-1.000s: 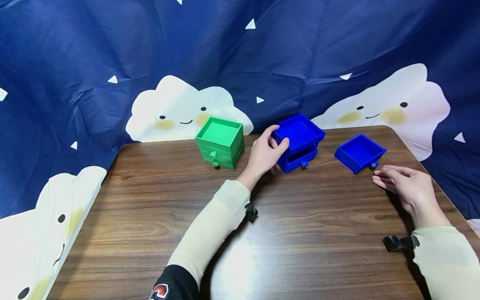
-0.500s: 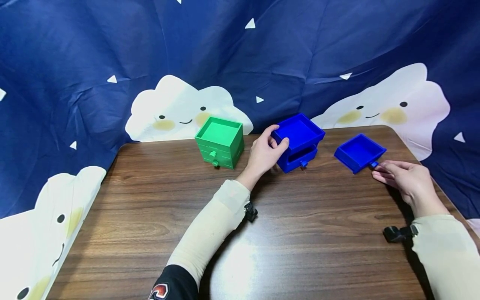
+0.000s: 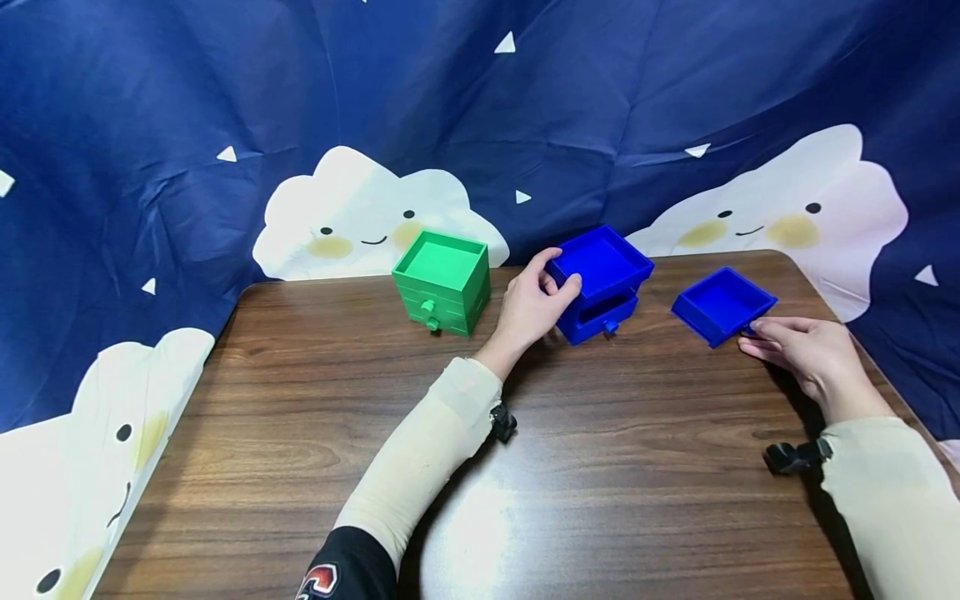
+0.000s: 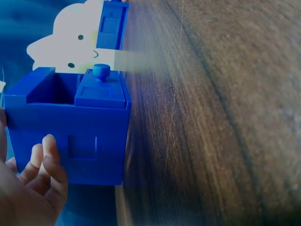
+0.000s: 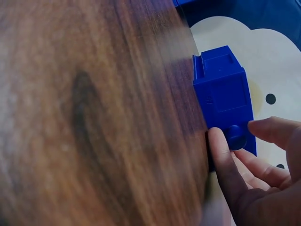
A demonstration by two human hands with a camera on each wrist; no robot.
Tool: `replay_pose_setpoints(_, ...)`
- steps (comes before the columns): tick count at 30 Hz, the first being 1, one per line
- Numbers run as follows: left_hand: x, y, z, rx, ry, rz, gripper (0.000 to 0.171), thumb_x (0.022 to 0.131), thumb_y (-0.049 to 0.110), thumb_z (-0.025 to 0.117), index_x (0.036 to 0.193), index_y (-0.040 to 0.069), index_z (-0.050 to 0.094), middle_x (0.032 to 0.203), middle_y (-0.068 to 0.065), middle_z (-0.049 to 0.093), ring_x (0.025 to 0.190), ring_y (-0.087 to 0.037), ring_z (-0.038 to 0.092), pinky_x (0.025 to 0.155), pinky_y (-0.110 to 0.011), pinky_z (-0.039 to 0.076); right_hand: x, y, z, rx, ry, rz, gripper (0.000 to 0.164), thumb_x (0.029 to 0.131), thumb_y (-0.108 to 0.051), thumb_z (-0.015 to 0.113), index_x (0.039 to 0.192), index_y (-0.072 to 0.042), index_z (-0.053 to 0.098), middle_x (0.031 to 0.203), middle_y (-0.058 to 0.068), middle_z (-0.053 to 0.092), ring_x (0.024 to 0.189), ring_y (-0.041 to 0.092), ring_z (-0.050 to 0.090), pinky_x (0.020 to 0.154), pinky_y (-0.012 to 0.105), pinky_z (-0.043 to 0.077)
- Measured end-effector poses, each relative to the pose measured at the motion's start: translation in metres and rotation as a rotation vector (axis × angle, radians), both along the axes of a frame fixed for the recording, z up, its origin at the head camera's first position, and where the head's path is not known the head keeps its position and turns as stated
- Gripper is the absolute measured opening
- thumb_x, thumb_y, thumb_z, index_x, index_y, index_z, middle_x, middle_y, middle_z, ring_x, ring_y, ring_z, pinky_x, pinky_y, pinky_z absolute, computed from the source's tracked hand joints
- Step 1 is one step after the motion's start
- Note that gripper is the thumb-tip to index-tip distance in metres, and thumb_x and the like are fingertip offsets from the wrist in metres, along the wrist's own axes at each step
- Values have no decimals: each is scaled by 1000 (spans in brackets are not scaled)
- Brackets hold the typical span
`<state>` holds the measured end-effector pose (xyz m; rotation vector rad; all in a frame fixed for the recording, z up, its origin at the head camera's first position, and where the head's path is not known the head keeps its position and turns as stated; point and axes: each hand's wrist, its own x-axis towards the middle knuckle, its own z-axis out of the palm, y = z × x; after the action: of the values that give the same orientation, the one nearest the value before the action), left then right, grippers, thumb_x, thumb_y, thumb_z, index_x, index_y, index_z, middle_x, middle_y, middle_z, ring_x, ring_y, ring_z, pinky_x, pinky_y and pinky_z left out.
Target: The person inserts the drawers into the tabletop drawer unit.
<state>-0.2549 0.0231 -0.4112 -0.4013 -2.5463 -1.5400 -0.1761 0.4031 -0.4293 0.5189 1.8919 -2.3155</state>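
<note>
A small blue chest of drawers (image 3: 600,265) stands upright at the table's back, its upper slot open and a lower drawer with a knob below. My left hand (image 3: 528,304) grips its upper left side; in the left wrist view, curled fingers (image 4: 55,162) lie by its side wall. To the right, a loose blue drawer (image 3: 723,304) rests on the table. My right hand (image 3: 813,354) is at that drawer's knob (image 5: 236,137), with thumb and finger on either side and narrow gaps showing in the right wrist view.
A green chest of drawers (image 3: 442,283) with two knobs stands left of the blue one. The wooden table (image 3: 360,433) ends just behind both chests and close to my right arm. A blue curtain (image 3: 570,100) with clouds hangs behind.
My right hand has moved slightly forward and left, bringing its fingertips around the drawer's knob. My left hand keeps its grip on the blue chest. The head view has shifted slightly.
</note>
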Motion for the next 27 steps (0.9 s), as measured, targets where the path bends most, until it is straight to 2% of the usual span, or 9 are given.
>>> replay_pose_setpoints(8,-1,0,-1,3,7,4,53,100,38,71,148,18,62,80,6,58,71,-10,56,68,-24,44,-5,0,-1,37,-24,21,41,104,7,59,75,-15,78,73,4,79,66,14,80,68,24,64)
replay_pose_setpoints(14,-2,0,-3,1,8,-2,53,100,38,71,148,18,62,79,7,58,70,-9,56,67,-23,44,-7,1,-8,68,-6,29,40,104,8,58,75,-14,77,73,3,79,65,13,79,67,24,64)
replay_pose_setpoints(22,-1,-1,-3,4,8,-7,52,100,37,71,148,17,62,79,5,58,70,-9,55,67,-23,44,-4,1,-11,24,12,66,38,105,6,56,79,-10,78,75,7,80,69,16,80,69,27,64)
replay_pose_setpoints(27,-1,-1,-2,3,6,-5,53,100,38,71,148,18,62,79,5,58,70,-10,56,67,-23,44,0,-2,-9,-69,26,25,38,104,10,55,79,-6,78,75,11,80,68,19,81,68,28,65)
